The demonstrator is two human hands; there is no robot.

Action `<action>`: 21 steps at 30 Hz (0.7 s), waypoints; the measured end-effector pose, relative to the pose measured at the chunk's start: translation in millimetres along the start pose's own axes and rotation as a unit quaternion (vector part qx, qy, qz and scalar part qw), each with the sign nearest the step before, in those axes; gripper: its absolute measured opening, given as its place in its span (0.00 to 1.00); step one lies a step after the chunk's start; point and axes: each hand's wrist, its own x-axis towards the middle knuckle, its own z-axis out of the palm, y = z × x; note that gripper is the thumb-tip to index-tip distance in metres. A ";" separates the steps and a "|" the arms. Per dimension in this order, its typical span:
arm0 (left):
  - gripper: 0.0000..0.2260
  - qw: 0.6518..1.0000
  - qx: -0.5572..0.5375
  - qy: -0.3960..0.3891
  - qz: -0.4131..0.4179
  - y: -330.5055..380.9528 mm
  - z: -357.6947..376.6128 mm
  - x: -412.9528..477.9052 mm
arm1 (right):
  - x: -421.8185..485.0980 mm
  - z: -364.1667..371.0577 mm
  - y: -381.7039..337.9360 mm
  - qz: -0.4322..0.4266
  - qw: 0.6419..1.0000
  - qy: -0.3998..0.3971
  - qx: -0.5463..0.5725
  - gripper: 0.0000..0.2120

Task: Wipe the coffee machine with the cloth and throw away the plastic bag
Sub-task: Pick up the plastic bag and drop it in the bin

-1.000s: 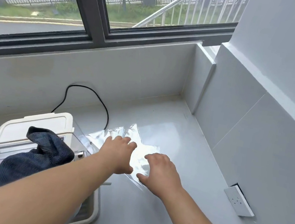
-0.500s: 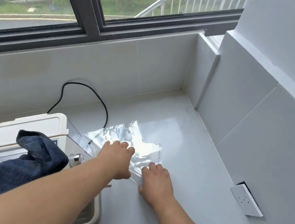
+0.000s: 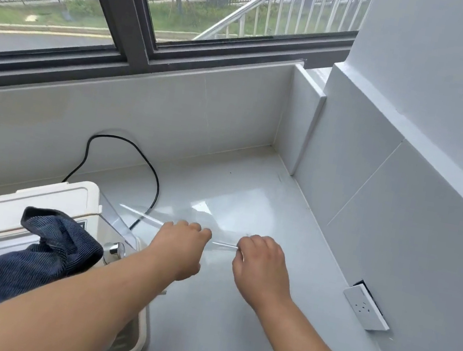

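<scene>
Since the earlier frames, both hands are closing on the near edge of the clear, thin plastic bag [image 3: 223, 243], which was lying spread flat and is now being drawn up into a narrow, stretched band.

The glossy white tiled worktop [image 3: 229, 328] is carrying everything in the scene. The cream-white, box-shaped plastic coffee machine [image 3: 45, 202] is standing at its left end. The dark blue ribbed cloth [image 3: 27, 251] is lying crumpled on top of the machine, and no hand is touching it.

The bag is hanging just right of the machine, with its near edge lifting off the worktop and its far part still trailing on the surface. The left hand [image 3: 178, 249] is gripping the bag's edge with curled fingers. The right hand [image 3: 260, 269] is pinching the same edge, near the left hand, so the film is pulling taut between them.

The black power cable [image 3: 157, 190] is running behind the bag from the machine. The white rectangular wall socket [image 3: 365, 308] is sitting well apart on the right wall.

Handling judgement: the film is appearing very light, limp and slippery, and it is likely clinging to the glossy surface. An edge pinch is suiting it best; bunching it into one fist is advisable before carrying it to a bin.
</scene>
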 end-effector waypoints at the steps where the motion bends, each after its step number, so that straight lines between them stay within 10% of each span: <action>1: 0.20 1.000 0.000 0.023 0.004 1.7 -3.4 -0.9 | 0.9 -8.4 3.7 -0.006 1.000 0.023 0.007 0.01; 7: 0.14 0.990 -0.057 0.132 0.001 11.9 -31.4 -9.4 | 6.5 -64.8 20.5 0.015 0.993 0.112 0.017 0.05; 16: 0.09 0.942 -0.294 0.163 -0.014 19.0 -76.6 -35.5 | -16.7 -130.3 22.0 0.139 0.973 0.160 0.090 0.43; 21: 0.05 0.854 -0.502 0.133 0.031 20.0 -107.0 -57.3 | -38.2 -150.8 6.1 0.250 0.943 0.107 0.191 0.49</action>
